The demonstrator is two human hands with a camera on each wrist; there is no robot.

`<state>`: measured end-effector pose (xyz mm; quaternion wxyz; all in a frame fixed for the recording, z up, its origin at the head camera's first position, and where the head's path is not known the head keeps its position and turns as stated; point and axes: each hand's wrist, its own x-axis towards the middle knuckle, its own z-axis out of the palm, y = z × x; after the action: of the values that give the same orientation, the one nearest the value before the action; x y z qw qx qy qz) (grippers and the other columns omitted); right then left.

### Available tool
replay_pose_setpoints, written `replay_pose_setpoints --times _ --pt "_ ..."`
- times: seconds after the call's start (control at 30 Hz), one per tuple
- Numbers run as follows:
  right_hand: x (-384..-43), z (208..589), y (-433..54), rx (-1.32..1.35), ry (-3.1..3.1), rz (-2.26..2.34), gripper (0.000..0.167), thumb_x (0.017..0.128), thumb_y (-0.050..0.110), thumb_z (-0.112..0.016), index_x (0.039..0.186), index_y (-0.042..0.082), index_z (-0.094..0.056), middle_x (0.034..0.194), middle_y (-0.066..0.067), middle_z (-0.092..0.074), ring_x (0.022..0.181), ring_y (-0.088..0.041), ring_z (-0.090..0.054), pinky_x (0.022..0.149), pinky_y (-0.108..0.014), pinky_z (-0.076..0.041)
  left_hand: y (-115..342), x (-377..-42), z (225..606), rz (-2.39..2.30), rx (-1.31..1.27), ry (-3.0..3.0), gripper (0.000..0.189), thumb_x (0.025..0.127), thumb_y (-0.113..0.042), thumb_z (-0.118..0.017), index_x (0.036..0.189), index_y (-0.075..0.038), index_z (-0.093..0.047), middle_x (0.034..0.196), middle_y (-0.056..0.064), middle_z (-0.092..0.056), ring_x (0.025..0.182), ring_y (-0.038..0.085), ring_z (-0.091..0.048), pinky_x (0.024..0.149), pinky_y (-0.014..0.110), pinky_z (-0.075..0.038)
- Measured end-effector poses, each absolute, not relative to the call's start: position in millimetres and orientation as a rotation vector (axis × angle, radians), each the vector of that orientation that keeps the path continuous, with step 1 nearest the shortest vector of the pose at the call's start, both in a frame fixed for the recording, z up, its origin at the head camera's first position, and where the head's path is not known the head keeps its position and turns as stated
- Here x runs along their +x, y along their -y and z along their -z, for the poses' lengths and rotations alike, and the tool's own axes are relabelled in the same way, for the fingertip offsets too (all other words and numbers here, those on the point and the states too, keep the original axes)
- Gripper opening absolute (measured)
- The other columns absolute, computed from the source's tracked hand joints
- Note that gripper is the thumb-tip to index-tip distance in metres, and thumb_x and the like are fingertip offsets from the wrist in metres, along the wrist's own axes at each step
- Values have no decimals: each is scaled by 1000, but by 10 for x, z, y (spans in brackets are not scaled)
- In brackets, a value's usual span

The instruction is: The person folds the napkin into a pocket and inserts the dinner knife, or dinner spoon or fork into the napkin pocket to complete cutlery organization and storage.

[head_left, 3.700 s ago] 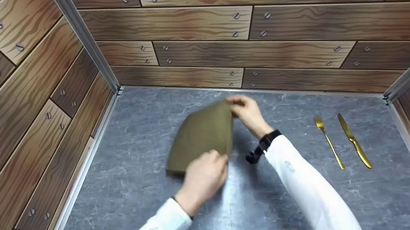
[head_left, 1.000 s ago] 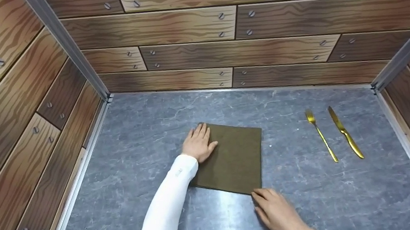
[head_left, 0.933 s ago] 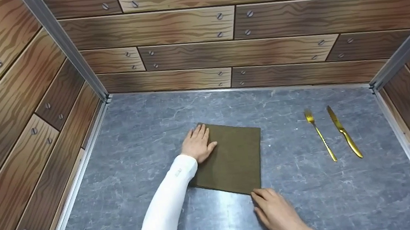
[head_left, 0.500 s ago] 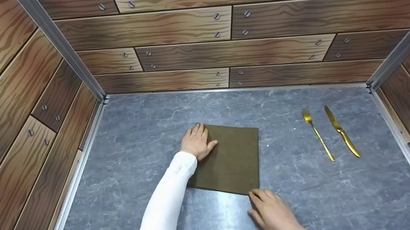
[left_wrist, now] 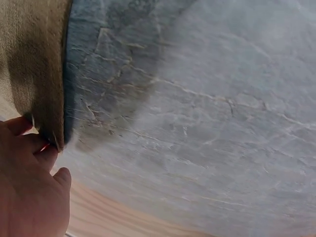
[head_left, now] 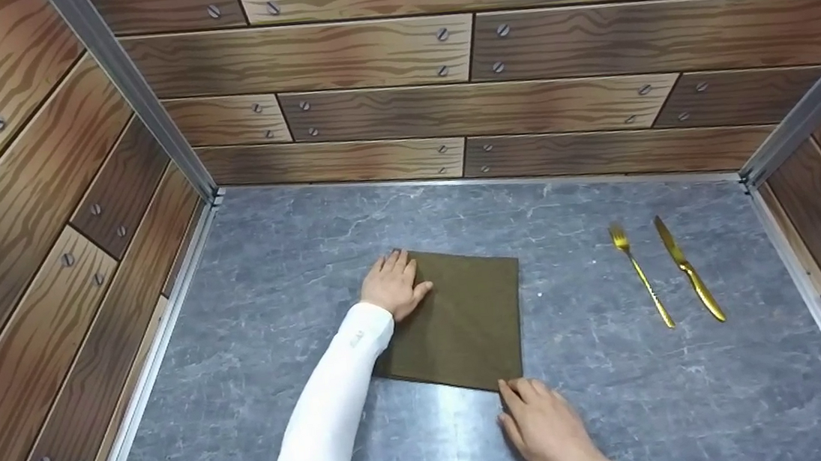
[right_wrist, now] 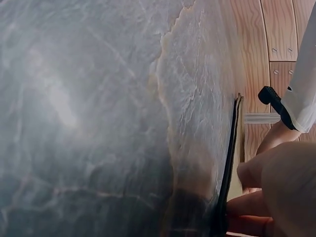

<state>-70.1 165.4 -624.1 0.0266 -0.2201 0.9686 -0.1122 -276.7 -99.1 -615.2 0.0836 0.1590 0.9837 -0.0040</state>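
Note:
A folded olive-brown cloth [head_left: 464,316] lies flat on the grey marbled surface in the head view, roughly square. My left hand [head_left: 392,285] rests palm down along its far left side, fingers straight and thumb spread over the cloth. At the near right corner, the fingertips of my right hand [head_left: 550,428] touch the cloth edge, with the thumb held apart. In the left wrist view the fingers [left_wrist: 47,155] lie at the cloth's edge. The right wrist view shows the cloth [right_wrist: 239,143] edge-on, its layers thin and dark, beside the right fingers [right_wrist: 247,205].
To the right lie a gold fork [head_left: 641,276] and a gold knife [head_left: 689,270], side by side. Wood-patterned walls [head_left: 363,54] with metal corner rails [head_left: 133,91] enclose the surface at the back, left and right.
Several seconds ago both hands held the cloth lifted and tilted; it now lies flat. Over the last second, hands and cloth have stayed nearly still, apart from slight camera sway.

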Motion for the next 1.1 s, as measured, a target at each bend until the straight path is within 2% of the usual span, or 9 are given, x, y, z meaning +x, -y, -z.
replay_pose_setpoints --times 0.17,0.43,0.63,0.8,1.1 --pt "-714 6206 -1650 -688 -3035 334 44 98 31 -61 131 3 -64 119 -9 -63 109 -27 -58 91 -46 -50 993 -2777 6144 12 485 -2925 70 104 -59 -29 153 -11 -40 162 9 -32 151 27 -28 124 44 -21" --pt "-645 6233 -1635 -700 -2970 413 43 99 24 -60 133 -1 -61 134 -15 -58 125 -34 -53 100 -52 -47 1043 -2753 6203 51 553 -2907 69 105 -57 -27 154 -9 -38 164 8 -28 153 24 -23 126 42 -17" --pt "-657 6228 -1628 -613 -2953 471 45 100 26 -59 136 0 -59 140 -17 -55 128 -36 -52 102 -55 -47 1046 -2745 6173 56 556 -2988 66 104 -57 -33 152 -13 -43 161 9 -35 150 25 -30 124 42 -23" --pt "-657 6207 -1646 -529 -2930 453 48 99 28 -60 138 -1 -57 142 -18 -54 129 -36 -51 102 -55 -46 1034 -2755 6139 41 547 -2952 66 104 -58 -32 155 -18 -38 163 8 -32 151 26 -28 125 42 -22" --pt "-688 6200 -1609 -554 -2952 436 48 99 29 -60 136 -2 -59 147 -18 -51 129 -35 -52 101 -53 -47 1070 -2799 6106 1 499 -2888 67 104 -59 -30 157 -19 -34 165 7 -27 152 25 -25 125 42 -22"
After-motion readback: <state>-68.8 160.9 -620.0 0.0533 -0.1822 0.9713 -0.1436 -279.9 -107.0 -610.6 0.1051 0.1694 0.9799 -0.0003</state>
